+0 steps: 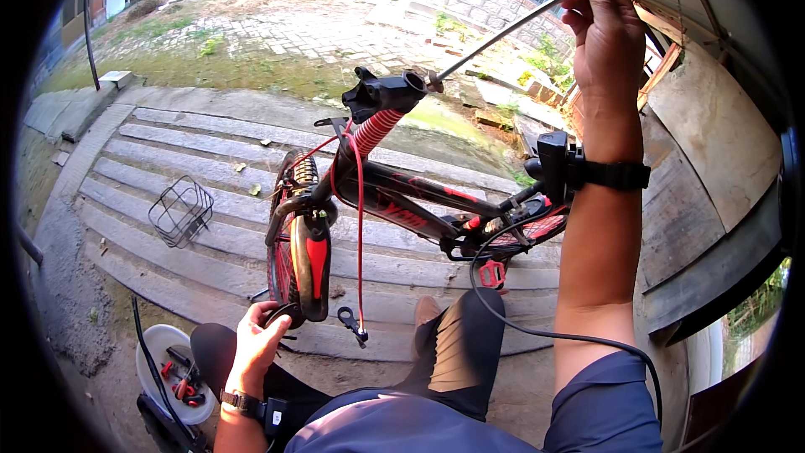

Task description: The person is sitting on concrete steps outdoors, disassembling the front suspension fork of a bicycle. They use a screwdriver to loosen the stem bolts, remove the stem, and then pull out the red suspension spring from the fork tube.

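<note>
My right hand (608, 29) is raised at the upper right, fingers closed on one end of a long metal rod (511, 27). The rod slants down to the left, its brownish knobbed end beside the round opening of the black handlebar stem (387, 94). That stem sits above the red spring-like sleeve (375, 132) of a black and red bicycle (411, 193). My left hand (254, 344) is low by the front wheel (283, 268), closed around a dark rounded part I cannot make out. A red cable (361, 243) hangs from the frame, a black clamp (348, 319) at its lower end.
A white bucket (151, 361) with red and black parts stands at the lower left. A black wire basket (180, 211) lies on the stone slabs (168, 151). A black cable (545, 334) crosses near my right arm. Boards (696, 134) lean at the right.
</note>
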{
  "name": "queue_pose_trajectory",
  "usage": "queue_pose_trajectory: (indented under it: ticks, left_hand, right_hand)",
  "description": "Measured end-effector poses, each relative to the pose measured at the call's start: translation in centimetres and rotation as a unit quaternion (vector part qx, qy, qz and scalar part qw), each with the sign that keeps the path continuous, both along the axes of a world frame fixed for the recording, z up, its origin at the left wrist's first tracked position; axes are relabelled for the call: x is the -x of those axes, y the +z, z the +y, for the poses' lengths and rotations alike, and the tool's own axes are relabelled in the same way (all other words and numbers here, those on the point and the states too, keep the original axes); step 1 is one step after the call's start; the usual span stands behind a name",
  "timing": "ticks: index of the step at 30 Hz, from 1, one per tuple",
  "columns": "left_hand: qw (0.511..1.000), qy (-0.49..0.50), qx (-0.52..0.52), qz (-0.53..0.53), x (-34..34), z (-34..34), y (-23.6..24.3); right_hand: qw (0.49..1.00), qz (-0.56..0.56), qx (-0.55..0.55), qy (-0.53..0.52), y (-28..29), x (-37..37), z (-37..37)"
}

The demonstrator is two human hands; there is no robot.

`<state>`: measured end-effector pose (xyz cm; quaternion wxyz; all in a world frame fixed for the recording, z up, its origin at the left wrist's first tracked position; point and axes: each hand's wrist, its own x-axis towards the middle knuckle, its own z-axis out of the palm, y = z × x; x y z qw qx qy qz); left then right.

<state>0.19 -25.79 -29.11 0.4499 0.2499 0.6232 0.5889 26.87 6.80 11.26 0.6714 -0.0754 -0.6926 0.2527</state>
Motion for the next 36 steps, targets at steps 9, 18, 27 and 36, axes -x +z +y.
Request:
queue_pose_trajectory:
  ticks: [9,18,27,36]
  left_hand:
    - [1.0,-0.013,0.013,0.005,0.1,0.3,0.3]
    - [0.999,-0.007,0.02,0.039,0.1,0.0,0.7]
    - [0.999,0.008,0.01,0.033,0.1,-0.2,0.3]
    - [1.0,0.022,0.017,0.013,0.1,0.2,0.6]
  right_hand:
    - [0.999,0.04,0.015,-0.028,-0.1,-1.2,-0.3]
    - [0.998,-0.049,0.022,0.042,-4.2,-3.2,-2.6]
    - [0.949,-0.195,0.248,0.001,-17.4,-5.8,-8.2]
    - [0.786,-0.425,0.448,-0.033,-29.2,-6.7,-10.1]
